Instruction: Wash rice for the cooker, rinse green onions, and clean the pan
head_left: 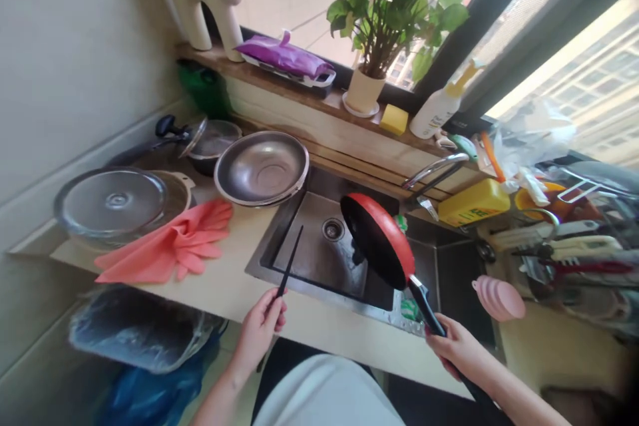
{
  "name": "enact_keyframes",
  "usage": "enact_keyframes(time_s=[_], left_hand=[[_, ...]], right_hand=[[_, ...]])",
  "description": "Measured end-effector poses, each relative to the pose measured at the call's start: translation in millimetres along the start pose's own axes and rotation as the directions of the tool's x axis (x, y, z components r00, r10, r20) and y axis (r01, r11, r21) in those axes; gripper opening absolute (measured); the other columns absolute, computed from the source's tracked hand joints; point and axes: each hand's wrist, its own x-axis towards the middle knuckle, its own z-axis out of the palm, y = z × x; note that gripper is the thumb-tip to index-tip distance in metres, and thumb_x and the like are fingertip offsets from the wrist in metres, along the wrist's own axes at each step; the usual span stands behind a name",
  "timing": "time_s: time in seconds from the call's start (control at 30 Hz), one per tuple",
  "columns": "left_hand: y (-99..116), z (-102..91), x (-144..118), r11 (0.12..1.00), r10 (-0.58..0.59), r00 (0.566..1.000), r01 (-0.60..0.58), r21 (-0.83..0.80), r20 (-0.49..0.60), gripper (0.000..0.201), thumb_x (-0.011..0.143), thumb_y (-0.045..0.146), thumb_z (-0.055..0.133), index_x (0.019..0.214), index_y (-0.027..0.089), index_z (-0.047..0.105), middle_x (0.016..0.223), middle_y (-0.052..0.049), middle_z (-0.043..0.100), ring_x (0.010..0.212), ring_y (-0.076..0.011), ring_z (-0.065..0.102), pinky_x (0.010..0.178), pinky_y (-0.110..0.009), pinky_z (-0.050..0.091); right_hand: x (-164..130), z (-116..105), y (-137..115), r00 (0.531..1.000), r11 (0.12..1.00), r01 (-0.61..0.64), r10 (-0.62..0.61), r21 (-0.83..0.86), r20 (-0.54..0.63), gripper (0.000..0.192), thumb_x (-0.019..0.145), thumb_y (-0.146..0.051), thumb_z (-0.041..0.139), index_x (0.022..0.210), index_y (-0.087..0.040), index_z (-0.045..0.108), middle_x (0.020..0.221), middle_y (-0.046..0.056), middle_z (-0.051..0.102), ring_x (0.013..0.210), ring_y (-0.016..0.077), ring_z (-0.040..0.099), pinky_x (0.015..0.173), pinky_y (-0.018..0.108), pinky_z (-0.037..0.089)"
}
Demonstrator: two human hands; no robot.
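Observation:
My right hand [456, 346] grips the black handle of a red frying pan [378, 239], which is tilted over the steel sink [279, 239] with its dark inside facing left. My left hand [259, 329] holds black chopsticks [290, 269] by their lower end; their tips point up over the sink's left edge. The drain [333, 229] shows in the sink bottom behind the pan.
Pink rubber gloves [174, 243], a steel bowl [261, 168] and lidded pots [117, 203] lie on the counter to the left. Faucet [433, 170], yellow bottle [474, 202] and a crowded dish rack [574, 246] stand right. A potted plant [394, 6] is on the sill, a bin [134, 329] below.

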Motion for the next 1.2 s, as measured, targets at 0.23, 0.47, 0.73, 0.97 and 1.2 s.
enact_keyframes(time_s=[0.23,0.47,0.73,0.97,1.2], left_hand=[[6,19.0,19,1.000,-0.020,0.997,0.019,0.018,0.079,0.058,0.057,0.060,0.073,0.094,0.017,0.061,0.063,0.003,0.060,0.051,-0.0129,0.056,0.046,-0.024,0.046],[21,64.2,29,0.998,-0.007,0.973,-0.008,0.062,0.232,0.055,0.058,0.056,0.073,0.095,0.016,0.063,0.064,0.002,0.062,0.052,-0.0127,0.057,0.047,-0.024,0.047],[16,85.8,22,0.996,-0.072,0.939,0.048,0.079,0.336,0.050,0.065,0.050,0.071,0.099,0.015,0.062,0.066,0.003,0.059,0.054,-0.0107,0.057,0.049,-0.022,0.047],[34,92.8,11,0.994,-0.102,0.944,0.109,-0.003,0.315,0.049,0.064,0.050,0.072,0.097,0.015,0.064,0.066,0.002,0.059,0.053,-0.0102,0.057,0.050,-0.022,0.046],[39,90.8,1,0.959,-0.170,0.910,0.242,-0.149,0.379,0.048,0.064,0.048,0.077,0.095,0.014,0.066,0.068,0.000,0.060,0.056,-0.0095,0.057,0.052,-0.021,0.044]], right_hand=[[-93,-26,37,0.978,0.979,-0.097,0.127,0.180,-0.163,0.044,0.060,-0.053,0.059,0.088,-0.021,0.049,0.047,-0.008,0.040,0.035,0.0081,0.035,0.040,0.023,0.026],[-132,-36,108,0.914,0.945,-0.136,0.236,0.298,-0.331,0.051,0.058,-0.060,0.058,0.092,-0.022,0.050,0.044,-0.009,0.034,0.035,0.0102,0.032,0.040,0.024,0.025],[-80,-29,159,0.906,0.963,-0.117,0.203,0.241,-0.371,0.027,0.061,-0.043,0.050,0.076,-0.021,0.047,0.039,-0.009,0.040,0.029,0.0088,0.034,0.035,0.021,0.024],[-3,-47,170,0.877,0.977,-0.200,0.213,0.076,-0.431,0.009,0.063,-0.024,0.050,0.070,-0.021,0.046,0.036,-0.005,0.045,0.031,0.0127,0.044,0.038,0.023,0.031],[52,-45,185,0.865,0.975,-0.211,0.154,-0.067,-0.478,0.014,0.070,-0.019,0.052,0.065,-0.024,0.040,0.040,-0.001,0.051,0.041,0.0192,0.056,0.047,0.028,0.039]])
